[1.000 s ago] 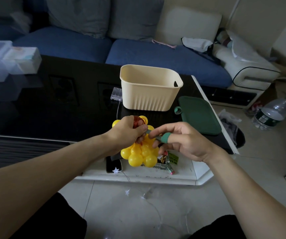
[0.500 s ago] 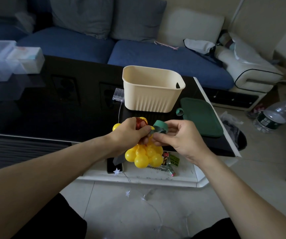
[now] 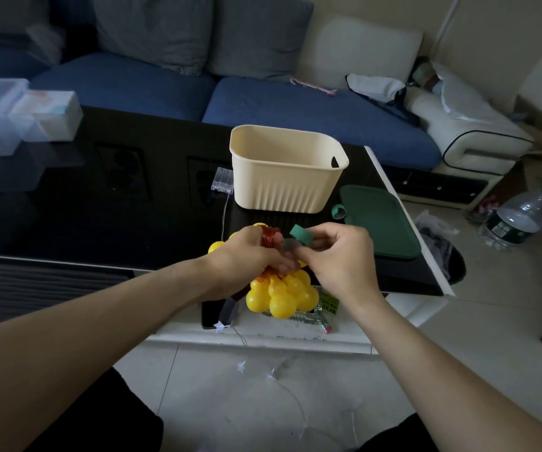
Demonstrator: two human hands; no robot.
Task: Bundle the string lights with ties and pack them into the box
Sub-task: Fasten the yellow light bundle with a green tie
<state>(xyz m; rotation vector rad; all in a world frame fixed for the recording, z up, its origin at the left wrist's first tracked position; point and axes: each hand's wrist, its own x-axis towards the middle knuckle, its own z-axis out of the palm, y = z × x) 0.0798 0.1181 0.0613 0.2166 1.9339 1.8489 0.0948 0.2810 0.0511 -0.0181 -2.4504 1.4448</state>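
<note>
While the left hand [image 3: 247,256] grips the gathered string lights [image 3: 282,293] at the neck of the bunch, the yellow bulbs hang below the fist — weight down, the coiled copper-red wire [image 3: 269,236] standing up out of the top of the grip. Judged reason: holding at the neck keeps the coils from springing loose and leaves the wire exposed for wrapping.

The right hand [image 3: 338,256] has its grip clamped on a green tie [image 3: 300,234], pinched between thumb and fingers; the free end curls upward just beside the wire coil. The two hands touch or nearly touch above the near edge of the counter [image 3: 100,207]. Fingertip detail is blurred, so I cannot tell whether the tie already passes round the bundle.

The cream box [image 3: 287,168] stands open on the counter, just beyond the hands — near enough, I judge, for a short drop-in once tied. Nothing visible inside it from this angle. Its green lid [image 3: 380,220] lies flat to the right, with a spare rolled tie [image 3: 338,211] at its near-left corner. A clear battery case [image 3: 222,179] sits left of the box, a thin wire trailing from it toward the hands.

A second strand with small star lights [image 3: 242,365] lies on the floor below the counter edge — seemingly not yet bundled.

Step in hand: tying the first bundle. Risk: the coil could slip if the left grip loosens before the tie closes.
</note>
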